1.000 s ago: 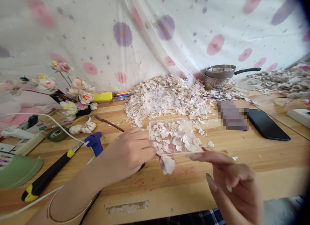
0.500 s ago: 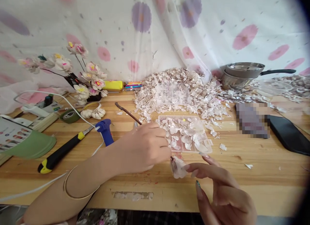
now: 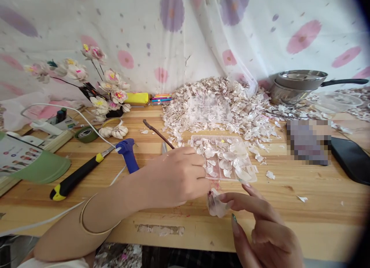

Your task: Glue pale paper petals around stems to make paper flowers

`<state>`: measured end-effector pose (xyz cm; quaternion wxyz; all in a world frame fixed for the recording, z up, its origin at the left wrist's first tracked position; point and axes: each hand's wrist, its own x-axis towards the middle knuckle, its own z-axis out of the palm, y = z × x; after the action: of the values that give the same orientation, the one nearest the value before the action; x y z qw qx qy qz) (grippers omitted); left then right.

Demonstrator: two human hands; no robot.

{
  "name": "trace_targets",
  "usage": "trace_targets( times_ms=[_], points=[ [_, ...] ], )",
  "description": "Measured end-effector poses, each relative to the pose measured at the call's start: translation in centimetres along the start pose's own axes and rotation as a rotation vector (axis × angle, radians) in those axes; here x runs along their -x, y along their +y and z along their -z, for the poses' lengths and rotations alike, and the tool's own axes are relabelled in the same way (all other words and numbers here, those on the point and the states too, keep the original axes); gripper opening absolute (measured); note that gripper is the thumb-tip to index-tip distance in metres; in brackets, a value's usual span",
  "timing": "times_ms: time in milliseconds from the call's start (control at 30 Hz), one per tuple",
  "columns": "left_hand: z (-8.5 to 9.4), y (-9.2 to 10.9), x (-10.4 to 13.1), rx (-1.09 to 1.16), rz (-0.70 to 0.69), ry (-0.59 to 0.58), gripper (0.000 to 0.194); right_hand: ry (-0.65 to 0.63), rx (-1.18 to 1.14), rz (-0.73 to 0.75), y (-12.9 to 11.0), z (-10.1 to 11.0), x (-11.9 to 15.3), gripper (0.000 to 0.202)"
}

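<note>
My left hand (image 3: 179, 177) is closed around a thin brown twig (image 3: 157, 132), which sticks out behind the fingers. At the twig's lower end, just beyond my left hand, hangs a small cluster of pale petals (image 3: 216, 206) with a dark reddish centre. My right hand (image 3: 266, 225) has its fingers apart, and the index fingertip touches the right side of these petals; the thumb stays clear below. Directly behind my hands lies a clear compartment box (image 3: 251, 170) of loose whitish petals.
A large petal heap (image 3: 245, 106) holds another clear tray (image 3: 209, 109). On the left lie a blue glue gun (image 3: 127, 152), a black-yellow utility knife (image 3: 78, 177), green tape (image 3: 86, 134) and finished flowers (image 3: 111, 87). A black phone (image 3: 349, 160) and pans (image 3: 299, 85) are right.
The view has shifted slightly, so most things sit a little further right. The twig's lower tip now shows less beside my left hand. My right index finger stays against the petals.
</note>
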<state>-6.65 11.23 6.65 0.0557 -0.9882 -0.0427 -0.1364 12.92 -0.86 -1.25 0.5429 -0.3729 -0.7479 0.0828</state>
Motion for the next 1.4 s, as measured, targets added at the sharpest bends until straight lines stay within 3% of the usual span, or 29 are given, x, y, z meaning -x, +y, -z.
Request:
trace_targets(
  times_ms=[233, 900, 1133, 1400],
  points=[
    [-0.1, 0.1, -0.1, 0.013, -0.001, -0.008, 0.033, -0.031, 0.046, -0.014, 0.0, 0.2, 0.3, 0.033],
    [0.5, 0.2, 0.3, 0.094, 0.037, -0.052, 0.024, 0.034, -0.015, 0.001, -0.9, 0.7, 0.3, 0.04],
    [0.6, 0.0, 0.4, 0.129, 0.027, -0.01, 0.021, 0.04, 0.021, 0.01, -0.9, 0.9, 0.3, 0.039],
    [0.7, 0.1, 0.1, 0.13, 0.013, 0.064, 0.036, 0.063, 0.051, -0.093, -2.0, 1.4, 0.7, 0.035]
  ],
)
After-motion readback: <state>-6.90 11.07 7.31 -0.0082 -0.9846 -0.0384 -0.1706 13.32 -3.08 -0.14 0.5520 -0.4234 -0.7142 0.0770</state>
